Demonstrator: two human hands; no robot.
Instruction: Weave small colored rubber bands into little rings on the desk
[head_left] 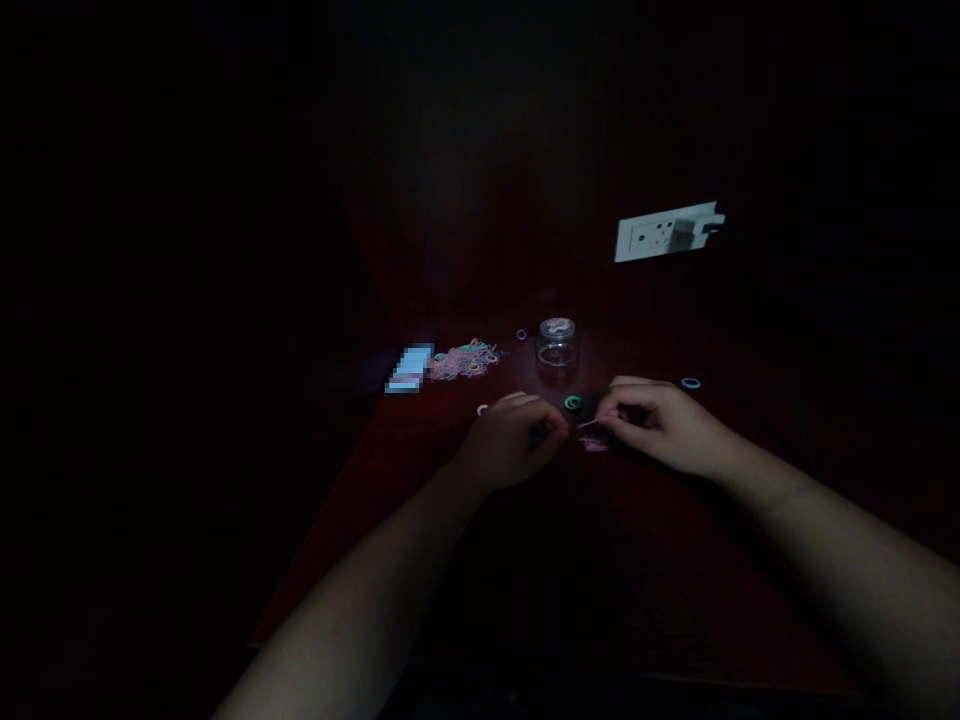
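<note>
My left hand [516,440] is closed, thumb and fingertips pinched together; whatever they may hold is too dark to make out. Opposite it, my right hand [667,425] pinches a thin pale elastic band [587,425] that points toward the left fingertips. Under the right fingertips lies a small heap of pink bands [595,443] on the table. Just beyond the gap between both hands sits a small bunch of green bands [574,403]. A pink ring-shaped band [482,410] lies beside the left hand, partly covered by it.
A clear glass jar [557,352] with a lid stands behind the hands. Left of it are a pile of mixed-colour bands [466,360] and a lit, blurred-out screen [411,368]. A blue band [691,383] lies right on the dark red table [675,580]. A wall socket [664,233] holds a plug.
</note>
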